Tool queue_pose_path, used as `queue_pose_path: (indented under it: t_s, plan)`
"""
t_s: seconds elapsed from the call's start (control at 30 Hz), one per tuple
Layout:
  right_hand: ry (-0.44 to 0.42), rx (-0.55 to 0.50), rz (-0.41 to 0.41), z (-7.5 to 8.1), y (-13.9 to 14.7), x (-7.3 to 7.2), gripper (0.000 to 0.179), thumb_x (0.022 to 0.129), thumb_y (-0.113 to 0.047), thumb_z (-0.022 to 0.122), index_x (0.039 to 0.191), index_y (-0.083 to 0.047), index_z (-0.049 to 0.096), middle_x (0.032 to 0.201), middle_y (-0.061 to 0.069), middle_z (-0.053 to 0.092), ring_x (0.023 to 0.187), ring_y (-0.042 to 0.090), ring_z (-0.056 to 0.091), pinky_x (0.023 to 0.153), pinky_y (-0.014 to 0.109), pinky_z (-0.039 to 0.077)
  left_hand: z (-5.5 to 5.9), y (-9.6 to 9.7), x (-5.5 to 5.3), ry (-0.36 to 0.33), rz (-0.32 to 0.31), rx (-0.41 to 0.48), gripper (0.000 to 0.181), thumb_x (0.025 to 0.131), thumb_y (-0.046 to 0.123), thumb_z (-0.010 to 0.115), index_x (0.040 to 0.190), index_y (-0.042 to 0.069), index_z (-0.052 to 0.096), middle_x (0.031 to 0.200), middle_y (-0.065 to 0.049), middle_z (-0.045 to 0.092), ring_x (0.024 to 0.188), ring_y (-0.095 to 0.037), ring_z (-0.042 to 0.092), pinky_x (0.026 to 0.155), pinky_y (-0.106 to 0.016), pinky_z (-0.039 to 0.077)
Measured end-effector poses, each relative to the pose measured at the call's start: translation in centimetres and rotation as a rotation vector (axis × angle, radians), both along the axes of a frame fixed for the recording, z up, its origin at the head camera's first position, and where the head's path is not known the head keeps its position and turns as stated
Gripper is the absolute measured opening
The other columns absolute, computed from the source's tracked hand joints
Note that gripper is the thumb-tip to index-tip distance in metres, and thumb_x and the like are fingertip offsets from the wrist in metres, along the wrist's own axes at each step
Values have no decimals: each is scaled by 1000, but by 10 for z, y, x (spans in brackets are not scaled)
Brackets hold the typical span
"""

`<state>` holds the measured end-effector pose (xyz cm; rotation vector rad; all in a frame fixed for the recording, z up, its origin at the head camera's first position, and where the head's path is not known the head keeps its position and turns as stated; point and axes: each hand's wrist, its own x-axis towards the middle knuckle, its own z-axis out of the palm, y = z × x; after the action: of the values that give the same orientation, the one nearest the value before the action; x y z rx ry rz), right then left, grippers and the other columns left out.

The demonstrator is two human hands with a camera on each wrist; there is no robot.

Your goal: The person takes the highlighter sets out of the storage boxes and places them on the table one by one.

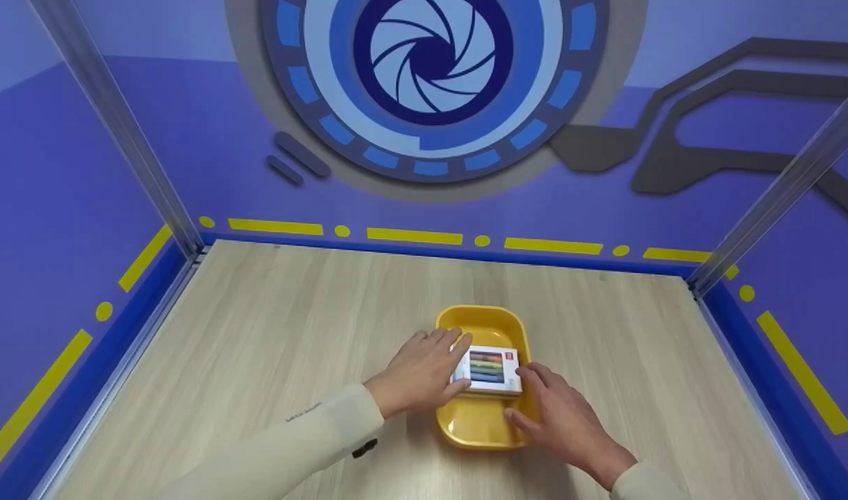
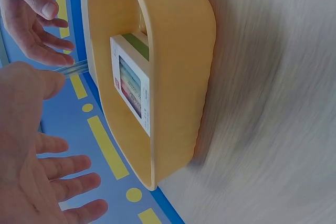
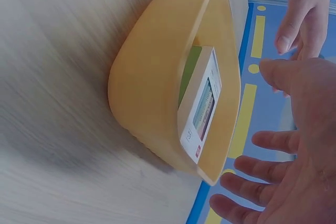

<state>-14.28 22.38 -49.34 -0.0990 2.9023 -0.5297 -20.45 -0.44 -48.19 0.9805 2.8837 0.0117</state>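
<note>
A yellow plastic basin [image 1: 474, 423] holds a white box of crayons [image 1: 493, 368], whose window shows coloured sticks. The box lies crosswise inside; its green side [image 2: 135, 44] shows in the left wrist view. Over the basin's left side is my left hand [image 1: 424, 369], palm down with its fingers spread, covering part of the box in the head view. My right hand [image 1: 566, 417] is at the right rim, thumb and fingers apart. Both wrist views show the left hand [image 2: 31, 156] and the right hand [image 3: 299, 145] above the rim, apart from the box and gripping nothing.
Under the basin is a pale wood-grain table [image 1: 292, 326]. Blue printed panels [image 1: 173, 139] with yellow dashes enclose its back and sides, with metal posts [image 1: 128, 139] at the corners.
</note>
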Motion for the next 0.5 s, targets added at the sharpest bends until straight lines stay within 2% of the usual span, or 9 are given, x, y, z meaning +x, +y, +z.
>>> queue_pose_path:
  t_s: [0.37,0.5]
  plan:
    - [-20,11,-22,-5,0,1,74,79,-56,72,139,-19,48,149,7,41,132,29,45,109,59,37,-3,2,-2,-13,-6,-8,74,95,58,45,154,20,24,158,-3,32,144,-22,33,118,-46,30]
    - [3,5,-4,-7,1,2,73,79,-54,72,138,-18,48,148,8,41,132,29,45,108,58,38,-5,2,-3,-19,1,-7,73,95,57,46,154,19,25,157,-4,33,144,-22,34,118,-46,31]
